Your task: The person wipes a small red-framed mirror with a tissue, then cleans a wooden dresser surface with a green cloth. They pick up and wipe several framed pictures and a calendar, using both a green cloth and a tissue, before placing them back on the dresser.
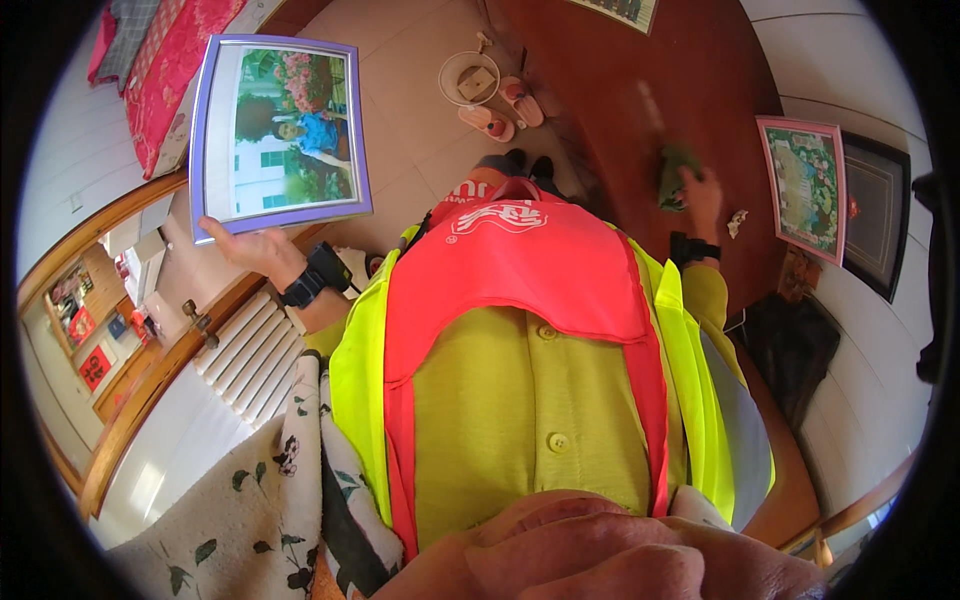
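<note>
My left hand (251, 247) grips the lower edge of a purple-framed photograph (289, 139), held up off to the left. The photo shows a person in front of pink flowers and a pale building. On the right, my right hand (702, 196) presses a dark green cloth (676, 177) against the reddish-brown wooden tabletop (600, 82). Its fingers are slightly blurred. Close to that wrist, a small crumpled whitish scrap (737, 223) lies on the wood.
A pink-framed picture (808, 187) and a black frame (877, 214) lean against the wall. Another picture (622, 9) lies at the table's far end. A waste bin (450, 79) and pink slippers (487, 122) are on the tiled floor. A radiator (251, 360) stands left, by a doorway.
</note>
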{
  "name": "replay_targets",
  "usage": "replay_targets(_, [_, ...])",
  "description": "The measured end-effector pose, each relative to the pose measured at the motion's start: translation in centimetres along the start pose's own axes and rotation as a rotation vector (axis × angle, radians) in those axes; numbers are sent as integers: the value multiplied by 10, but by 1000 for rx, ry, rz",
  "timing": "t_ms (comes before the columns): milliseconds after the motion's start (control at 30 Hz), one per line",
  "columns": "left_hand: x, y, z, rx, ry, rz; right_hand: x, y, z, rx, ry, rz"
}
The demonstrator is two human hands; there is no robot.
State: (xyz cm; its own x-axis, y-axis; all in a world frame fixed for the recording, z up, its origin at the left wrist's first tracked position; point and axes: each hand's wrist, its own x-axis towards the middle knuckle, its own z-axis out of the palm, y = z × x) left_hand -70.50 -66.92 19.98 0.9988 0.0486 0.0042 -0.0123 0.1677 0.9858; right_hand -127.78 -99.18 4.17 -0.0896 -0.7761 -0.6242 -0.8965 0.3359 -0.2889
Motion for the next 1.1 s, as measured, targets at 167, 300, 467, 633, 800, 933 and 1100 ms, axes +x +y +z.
replay_targets(167, [5, -10, 1, 5, 21, 30, 9, 20, -8, -35, 720, -113])
replay_targets(300, [18, -23, 8, -45, 31, 41, 20, 0, 22, -46, 753, -342])
replay_targets(467, [45, -52, 2, -222, -54, 79, 44, -47, 85, 179, 710, -647])
replay_targets(633, [36, -53, 6, -207, -49, 239, 36, -73, 110, 156, 639, -742])
replay_targets(800, [6, -33, 7, -202, -103, 254, 28, -111, 85, 287, 429, -743])
replay_targets(933, [5, -34, 10, -241, -152, 177, 27, -179, 71, 362, 434, -957])
replay_targets(1100, [17, -45, 19, -277, -221, 137, 35, -272, 36, 271, 488, -1058])
